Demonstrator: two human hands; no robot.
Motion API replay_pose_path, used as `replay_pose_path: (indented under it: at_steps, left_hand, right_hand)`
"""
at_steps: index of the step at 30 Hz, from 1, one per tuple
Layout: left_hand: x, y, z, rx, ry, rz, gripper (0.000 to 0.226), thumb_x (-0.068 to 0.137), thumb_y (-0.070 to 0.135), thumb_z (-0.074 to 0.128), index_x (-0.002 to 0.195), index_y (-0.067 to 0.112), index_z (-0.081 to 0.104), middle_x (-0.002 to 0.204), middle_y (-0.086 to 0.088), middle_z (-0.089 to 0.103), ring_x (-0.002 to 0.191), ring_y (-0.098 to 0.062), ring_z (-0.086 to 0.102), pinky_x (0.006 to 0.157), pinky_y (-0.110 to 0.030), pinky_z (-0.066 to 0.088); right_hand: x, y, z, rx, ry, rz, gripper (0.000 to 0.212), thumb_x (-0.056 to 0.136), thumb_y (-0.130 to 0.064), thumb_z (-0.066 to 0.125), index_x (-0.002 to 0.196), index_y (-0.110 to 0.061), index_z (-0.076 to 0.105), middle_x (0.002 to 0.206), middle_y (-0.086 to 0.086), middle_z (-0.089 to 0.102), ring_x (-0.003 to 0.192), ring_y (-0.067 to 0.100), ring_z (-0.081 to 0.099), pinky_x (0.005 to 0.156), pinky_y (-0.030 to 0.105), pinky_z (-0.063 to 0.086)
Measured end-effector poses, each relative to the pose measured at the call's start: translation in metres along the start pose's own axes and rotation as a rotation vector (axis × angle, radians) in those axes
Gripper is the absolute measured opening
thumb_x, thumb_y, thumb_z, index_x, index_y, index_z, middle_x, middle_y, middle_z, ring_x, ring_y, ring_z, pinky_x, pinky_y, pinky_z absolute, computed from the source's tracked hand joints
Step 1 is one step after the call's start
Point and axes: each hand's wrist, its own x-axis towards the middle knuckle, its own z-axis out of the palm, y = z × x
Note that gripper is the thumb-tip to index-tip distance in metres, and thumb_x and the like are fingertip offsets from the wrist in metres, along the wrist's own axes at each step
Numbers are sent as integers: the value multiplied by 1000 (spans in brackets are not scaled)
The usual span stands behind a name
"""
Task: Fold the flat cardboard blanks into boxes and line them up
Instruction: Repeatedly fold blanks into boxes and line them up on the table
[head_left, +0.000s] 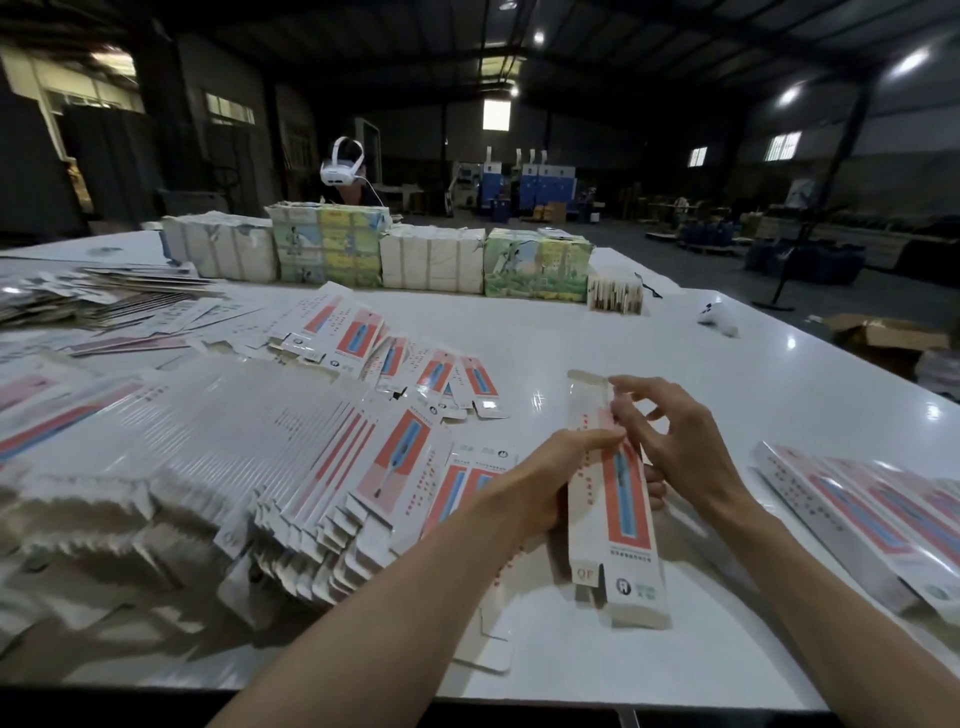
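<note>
A person holds one long, narrow box just above a white table, squared into a tube with both end flaps open. The left hand grips its middle and the right hand fingers pinch its upper edge. Flat blanks are heaped left of the box, with finished boxes lined up right of it. Likely next: tucking the end flaps shut.
</note>
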Motion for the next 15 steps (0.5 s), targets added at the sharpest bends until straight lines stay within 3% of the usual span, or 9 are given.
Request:
replay_pose_path:
  at_steps: [3,5,8,12,15]
  left_hand:
    - [-3,-1,-1,-52,-28,-2,43,98,45,69,121,10,61,109,-18,77,97,-36,78,99,-51,60]
    - [-3,-1,0,-81,-24,31,54,98,61,63,113,10,65,105,-19,77,94,-36,77,99,-52,60]
    - [-5,3,2,-216,-25,30,73,93,81,48,111,14,69,92,-16,78,80,-32,77,75,-46,66]
    - [-8,5,1,-274,-121,23,87,95,84,35,127,9,65,99,-17,79,84,-32,79,66,-40,64]
    - [-6,6,5,-214,-124,1,89,93,84,36,120,5,67,91,-11,78,75,-26,77,64,-36,63]
  right_hand:
    - [-2,1,-1,47,-97,-20,41,101,-37,52,130,-18,74,130,-2,63,120,20,60,91,38,56]
    - [-2,2,0,51,-84,-24,33,102,-33,58,122,-17,78,128,-4,64,120,19,59,93,41,56]
    - [1,3,0,48,-55,-11,17,99,-25,70,110,-17,81,128,-7,64,120,18,57,94,40,55]
    - [5,-3,-2,393,-18,192,19,96,-32,73,99,-15,78,132,-11,62,116,22,63,77,33,63]
    - [5,-3,-5,621,-27,273,29,93,-37,70,96,-9,79,141,-13,59,122,20,64,91,34,60]
